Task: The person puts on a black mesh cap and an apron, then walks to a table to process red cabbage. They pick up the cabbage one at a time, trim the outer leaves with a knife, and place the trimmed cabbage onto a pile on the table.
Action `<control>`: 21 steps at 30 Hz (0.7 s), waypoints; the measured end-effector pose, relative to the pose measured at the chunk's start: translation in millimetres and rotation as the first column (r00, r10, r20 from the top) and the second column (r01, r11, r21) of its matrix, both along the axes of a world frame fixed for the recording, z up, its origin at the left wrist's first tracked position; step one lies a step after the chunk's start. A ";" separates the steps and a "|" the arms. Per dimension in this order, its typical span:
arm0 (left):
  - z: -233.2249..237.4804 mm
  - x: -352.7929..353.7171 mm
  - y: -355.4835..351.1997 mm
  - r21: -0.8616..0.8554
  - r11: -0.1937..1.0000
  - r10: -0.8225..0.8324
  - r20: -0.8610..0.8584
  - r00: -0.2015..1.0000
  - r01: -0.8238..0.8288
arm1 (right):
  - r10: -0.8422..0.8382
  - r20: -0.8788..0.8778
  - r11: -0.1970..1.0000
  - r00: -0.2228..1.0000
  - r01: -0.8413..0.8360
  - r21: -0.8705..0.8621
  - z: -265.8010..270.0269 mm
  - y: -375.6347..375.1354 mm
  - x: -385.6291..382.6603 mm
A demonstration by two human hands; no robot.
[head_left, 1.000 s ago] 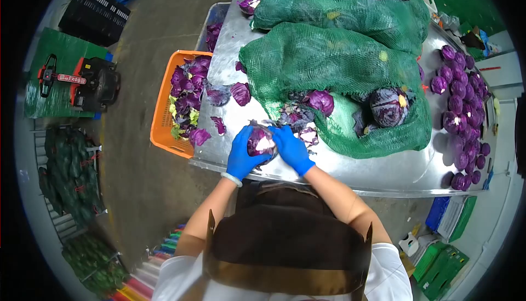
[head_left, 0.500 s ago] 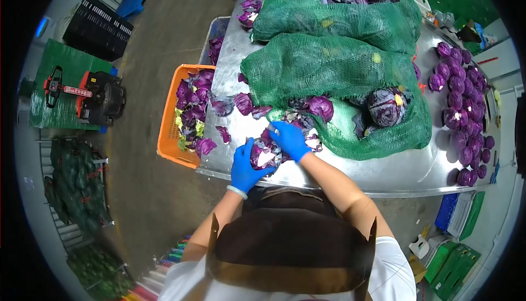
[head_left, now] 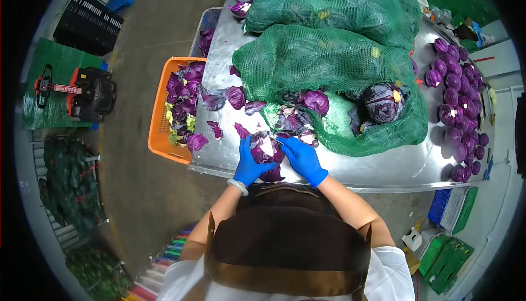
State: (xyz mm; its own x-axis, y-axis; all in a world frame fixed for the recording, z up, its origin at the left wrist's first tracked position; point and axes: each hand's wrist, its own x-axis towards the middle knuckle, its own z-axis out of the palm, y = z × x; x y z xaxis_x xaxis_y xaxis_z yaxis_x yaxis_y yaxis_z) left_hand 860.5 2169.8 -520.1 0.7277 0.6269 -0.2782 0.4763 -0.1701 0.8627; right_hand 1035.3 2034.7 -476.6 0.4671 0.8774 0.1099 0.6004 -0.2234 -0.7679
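On the metal table (head_left: 378,172), near its front edge, my left hand (head_left: 249,165) is wrapped round the left side of a red cabbage (head_left: 261,154), whose pale cut stem faces up. My right hand (head_left: 302,159) is closed at the cabbage's right side, with a thin metal blade, seemingly a small knife (head_left: 278,141), showing at its fingertips. Both hands wear blue gloves. A purple leaf (head_left: 271,175) sticks out below the cabbage. Just beyond it lie another red cabbage (head_left: 291,119) and loose leaves (head_left: 235,98).
Green mesh bags (head_left: 307,57) of cabbages fill the table's middle; one opens around a large cabbage (head_left: 384,104). Trimmed cabbages (head_left: 453,98) are grouped at the right. An orange crate (head_left: 156,128) of leaves stands against the left edge. A pallet jack (head_left: 93,93) is farther left.
My right hand has come down from beyond the cabbage to its right side. The cabbage has turned within my left hand, and a leaf now shows below it. The view has shifted slightly.
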 end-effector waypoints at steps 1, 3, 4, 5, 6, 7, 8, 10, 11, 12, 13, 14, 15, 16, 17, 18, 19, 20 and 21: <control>0.2 3.2 0.1 0.004 1.000 0.017 -0.005 1.000 -0.017 | -0.003 0.037 0.999 0.999 0.001 0.044 -5.1 0.3 -1.0; 7.7 14.3 3.7 -0.006 1.000 0.023 -0.007 1.000 -0.023 | 0.059 0.106 0.989 0.993 -0.043 -0.143 -2.1 5.8 0.2; 9.1 18.9 8.1 -0.038 0.999 0.002 -0.013 1.000 -0.002 | 0.085 0.108 0.976 0.990 -0.061 -0.211 0.8 7.3 1.8; 11.8 22.3 11.2 -0.071 0.997 -0.019 -0.018 1.000 0.018 | 0.111 0.109 0.957 0.988 -0.077 -0.279 6.0 10.1 2.9; 15.1 25.4 13.4 0.007 0.999 -0.038 0.000 0.999 0.038 | 0.129 0.122 0.956 0.984 -0.091 -0.278 3.3 10.8 4.8; 19.4 26.9 13.1 0.022 0.999 -0.028 -0.028 0.999 0.028 | 0.121 0.122 0.957 0.985 -0.083 -0.278 -1.3 11.7 5.2; 26.3 28.7 12.4 0.037 0.999 -0.015 -0.055 0.998 0.017 | 0.114 0.122 0.957 0.986 -0.076 -0.279 -4.5 13.1 5.4; 31.1 30.7 13.0 0.063 0.998 -0.007 -0.088 0.996 0.012 | 0.108 0.127 0.957 0.986 -0.068 -0.283 -9.4 15.5 6.6; 31.2 30.4 13.1 0.074 0.997 -0.013 -0.095 0.995 0.020 | 0.108 0.130 0.956 0.986 -0.067 -0.285 -9.4 17.0 6.3; 32.4 30.4 13.2 0.086 0.996 -0.018 -0.103 0.995 0.027 | 0.108 0.133 0.956 0.985 -0.066 -0.287 -9.6 18.8 6.0; 34.0 32.1 14.2 0.082 0.996 -0.013 -0.098 0.995 0.021 | 0.099 0.157 0.965 0.983 -0.057 -0.255 -13.2 21.7 6.9; 37.6 33.4 14.0 0.075 0.997 -0.009 -0.096 0.995 0.016 | 0.090 0.178 0.973 0.980 -0.048 -0.224 -16.3 24.0 6.6; 39.8 34.1 13.5 0.069 0.998 -0.007 -0.093 0.996 0.014 | 0.076 0.199 0.981 0.977 -0.038 -0.192 -18.6 25.1 5.8; 40.4 37.0 15.3 0.072 0.997 -0.006 -0.105 0.994 0.013 | 0.066 0.185 0.974 0.980 -0.023 -0.227 -20.4 27.8 6.8; 41.3 39.8 15.5 0.072 0.997 -0.002 -0.116 0.993 0.010 | 0.058 0.173 0.964 0.983 -0.011 -0.264 -17.8 30.8 8.2; 41.9 43.3 15.6 0.075 0.997 0.004 -0.123 0.992 0.006 | 0.051 0.165 0.954 0.985 0.001 -0.299 -15.8 34.3 13.1; 41.1 42.9 11.2 0.160 0.986 -0.025 -0.133 0.991 0.046 | 0.001 0.159 0.940 0.987 0.053 -0.336 -22.4 37.3 22.2; 39.3 39.0 0.5 0.239 0.967 -0.054 -0.148 0.988 0.089 | -0.051 0.153 0.921 0.987 0.106 -0.376 -36.7 38.3 35.3; 38.9 35.9 -6.2 0.324 0.937 -0.080 -0.161 0.984 0.129 | -0.103 0.153 0.900 0.983 0.157 -0.407 -50.3 41.9 51.0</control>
